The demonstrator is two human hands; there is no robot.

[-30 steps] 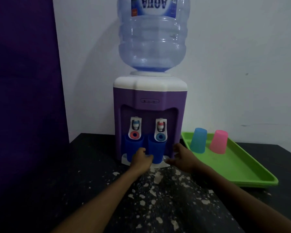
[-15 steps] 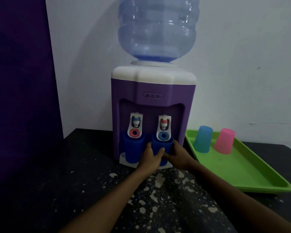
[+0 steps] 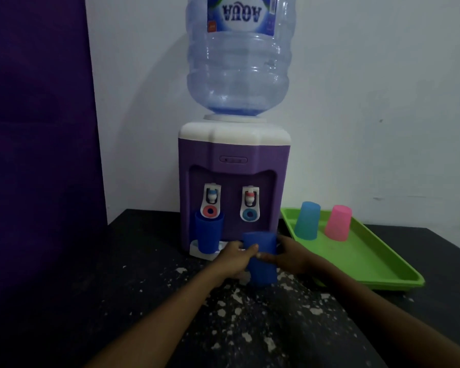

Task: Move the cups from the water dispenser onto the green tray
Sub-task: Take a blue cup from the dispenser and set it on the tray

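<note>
While the big water bottle point(image 3: 238, 57) stands upended on the purple water dispenser point(image 3: 234, 187) at the back of the dark, paint-flecked table point(image 3: 64, 301), the green tray point(image 3: 356, 251) lies just to the dispenser's right, already carrying an upturned light blue cup point(image 3: 306, 220) and an upturned pink cup point(image 3: 338, 222) near its far end, with bare floor nearer the person. One dark blue cup point(image 3: 209, 233) sits under the left tap on the drip ledge, upright and untouched. The other dark blue cup, the held cup point(image 3: 260, 258), is out in front of the dispenser, clear of the right tap, upright between both hands. The left hand point(image 3: 235, 258) wraps its left side with fingers curled round the front, and the right hand point(image 3: 290, 257) closes on its right side, so both are holding it at mid-height. It looks like thin, stiff plastic, light in itself; whether it holds water cannot be told from here. If it does, squeezing the wall could flex it and slop the contents, so a moderate grip round the middle, kept level, seems wisest. Smooth sides may be slippery if wet.
</note>
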